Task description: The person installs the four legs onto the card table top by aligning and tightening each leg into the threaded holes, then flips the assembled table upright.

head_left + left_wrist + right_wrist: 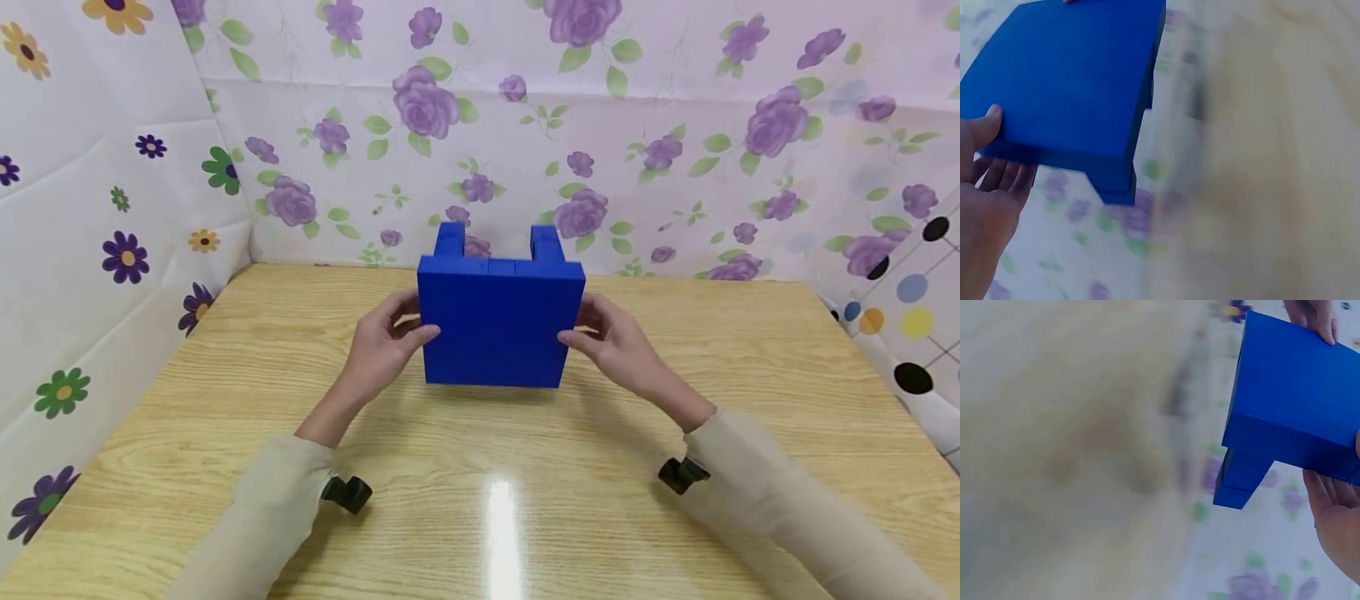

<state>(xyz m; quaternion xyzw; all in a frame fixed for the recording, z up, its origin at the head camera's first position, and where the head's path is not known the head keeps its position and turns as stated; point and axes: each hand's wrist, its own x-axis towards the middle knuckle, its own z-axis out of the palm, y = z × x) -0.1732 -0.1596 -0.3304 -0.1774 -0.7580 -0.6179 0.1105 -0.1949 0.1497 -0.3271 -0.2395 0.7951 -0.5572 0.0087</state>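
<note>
A small blue stool [498, 325] with a flat square top and short square legs is tipped so that its top faces me. Two of its legs point up and away at the back. My left hand [378, 346] grips the left side, thumb on the flat face and fingers behind the edge. On the opposite side, my right hand [618, 346] holds it the same way. A leg of the stool [1113, 181] juts beyond the slab in the left wrist view. Another leg [1241, 478] shows in the right wrist view. The stool appears raised off the tabletop.
A wood-grain table [495, 450] spreads beneath both arms. Flower-patterned cloth [345, 167] covers the wall behind it, and more patterned cloth [90, 275] hangs at the left. Small black devices [348, 494] are strapped at both wrists.
</note>
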